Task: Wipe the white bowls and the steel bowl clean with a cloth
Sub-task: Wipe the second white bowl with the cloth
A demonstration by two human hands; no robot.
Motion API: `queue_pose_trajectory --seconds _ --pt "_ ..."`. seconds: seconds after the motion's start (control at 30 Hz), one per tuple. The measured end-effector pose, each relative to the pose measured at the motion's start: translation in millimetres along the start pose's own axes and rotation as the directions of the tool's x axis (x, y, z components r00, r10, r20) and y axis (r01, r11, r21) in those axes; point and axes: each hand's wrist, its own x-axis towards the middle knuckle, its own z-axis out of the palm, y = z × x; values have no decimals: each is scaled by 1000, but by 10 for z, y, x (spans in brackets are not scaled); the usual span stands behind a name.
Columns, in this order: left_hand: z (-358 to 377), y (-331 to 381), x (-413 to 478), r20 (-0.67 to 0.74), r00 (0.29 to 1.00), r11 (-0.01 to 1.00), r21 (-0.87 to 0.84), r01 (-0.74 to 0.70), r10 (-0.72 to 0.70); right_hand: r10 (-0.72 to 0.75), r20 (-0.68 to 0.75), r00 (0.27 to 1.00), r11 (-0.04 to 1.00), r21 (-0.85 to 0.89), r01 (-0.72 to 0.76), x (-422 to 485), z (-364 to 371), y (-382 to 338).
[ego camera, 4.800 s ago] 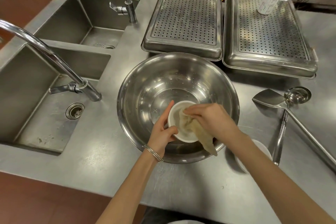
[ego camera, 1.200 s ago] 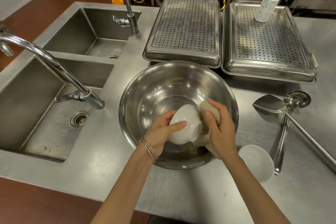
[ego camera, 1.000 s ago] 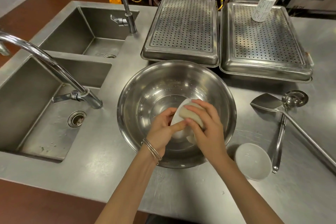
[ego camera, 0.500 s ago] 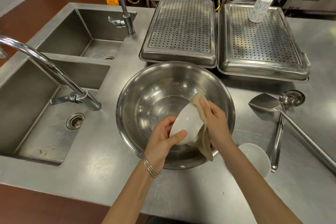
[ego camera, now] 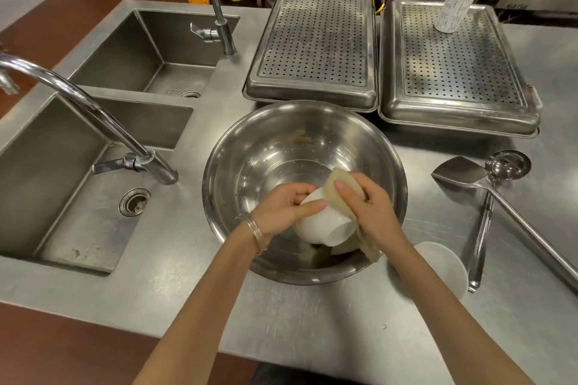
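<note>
At the left, a sink [ego camera: 78,197] is set into the counter [ego camera: 187,291]. In the middle the steel bowl [ego camera: 281,141] is stood on the counter, and the work is carried out above its hollow.

The white bowl [ego camera: 325,225] is gripped at its left edge by the left hand [ego camera: 283,209], with the thumb laid across the outer wall; the other fingers are mostly hidden. The bowl is held tipped, its foot turned toward the person and to the right, its mouth turned away. The cloth [ego camera: 336,194] is bunched under the curled fingers of the right hand [ego camera: 372,209] and pressed against the upper right of the outer wall, with a loose end hung down beside the bowl.

The step in hand is judged to be the wiping of the outside. The bowl lies just left of and below the cloth hand, so the unwiped wall would best be brought round by a turn about the foot-to-mouth axis.

Further right, a second white bowl [ego camera: 444,269] is seen on the counter near the steel bowl, partly hidden by the right forearm and nearer the right hand. A ladle [ego camera: 481,228] is laid beyond it.
</note>
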Motion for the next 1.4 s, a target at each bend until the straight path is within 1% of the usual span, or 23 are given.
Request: queue_pose_trajectory --seconds 0.07,0.1,0.23,0.3,0.33,0.37,0.4,0.43,0.5,0.53,0.57,0.6,0.67,0.7,0.8,0.87,0.97,1.0,1.07,1.17,1.27,1.33,1.4 --pt "29 -33 21 -12 1000 1000 -20 -1 1 -126 -15 992 975 -185 121 -13 16 65" --pt "52 -67 18 -28 1000 999 -49 -10 9 -179 -33 983 957 -239 166 -28 25 88" --pt "177 -159 -32 -136 990 983 -173 -60 37 -383 -80 920 880 -334 337 -131 100 94" --pt "254 -168 -63 -189 979 975 -196 -108 70 -443 -100 891 847 -371 380 -155 120 80" --pt "288 -166 -83 -211 973 969 -207 -136 92 -429 -122 895 862 -354 364 -147 116 62" --pt "314 -163 -112 -234 965 961 -219 -169 116 -374 -157 914 903 -288 320 -123 104 38" --pt "329 -170 -138 -255 957 950 -235 -203 141 -269 -196 943 956 -171 237 -95 90 -7" --pt "338 -178 -163 -276 947 937 -256 -236 164 -128 -224 966 992 -20 127 -59 77 -57" --pt "339 -186 -194 -317 928 909 -295 -293 197 120 -230 966 975 213 -71 2 47 -135" --pt "338 -180 -189 -327 922 901 -304 -309 206 177 -228 957 954 280 -110 9 48 -156" --pt "339 -162 -170 -328 921 898 -308 -315 211 184 -236 954 940 325 -101 -5 62 -174" --pt "339 -148 -148 -323 923 895 -316 -315 210 150 -244 958 938 341 -60 -32 77 -190" --pt "323 -131 -118 -298 936 887 -360 -291 186 50 -243 969 957 290 23 -92 103 -210" --pt "297 -118 -114 -268 949 888 -378 -262 166 27 -242 970 965 258 38 -108 105 -209" --pt "209 -76 -116 -125 988 936 -327 -128 92 56 -266 962 978 208 1 -108 109 -144" --pt "194 -12 -101 -87 996 965 -260 -46 24 92 -288 953 987 156 -49 -109 136 -93" --pt "213 39 -76 -139 990 960 -279 -3 -37 70 -375 924 990 136 -20 -151 182 -40" --pt "222 13 -78 -161 986 943 -331 -15 -41 47 -421 906 992 129 8 -169 185 -40" --pt "253 -55 -102 -194 980 869 -493 -50 -53 -22 -487 873 996 65 61 -199 175 -50" --pt "323 -153 -123 -275 959 734 -666 -136 -72 -116 -453 884 993 -48 105 -246 224 -80" --pt "385 -178 -113 -344 934 644 -737 -205 -97 -153 -417 896 987 -109 118 -378 343 9" --pt "370 -187 -107 -396 913 661 -711 -241 -94 -127 -400 908 991 -86 101 -481 358 68" --pt "345 -207 -96 -461 885 745 -612 -265 -64 -99 -399 912 995 -62 81 -505 313 63"
